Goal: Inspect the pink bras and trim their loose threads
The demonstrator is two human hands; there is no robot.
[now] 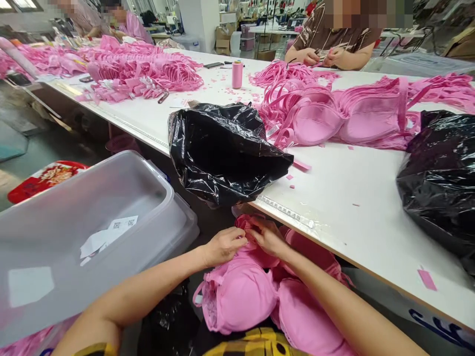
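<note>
Pink bras (247,296) lie in a pile at my lap, below the table edge, with their moulded cups facing up. My left hand (224,244) is closed, its fingertips pinching the pink fabric at the pile's far end. Close beside it, my right hand (267,237) has its fingers curled onto the same bunched fabric. Exactly which strap or edge they grip is hidden by the fingers. Just beyond both hands, an opened black plastic bag (230,153) sits over the table edge.
Left of me stands a translucent plastic bin (156,198) with paper labels (111,237) inside. On the white table (356,188) are stacked pink bras (367,113), a pink thread spool (237,74) and another black bag (441,183). A co-worker (334,39) sits across.
</note>
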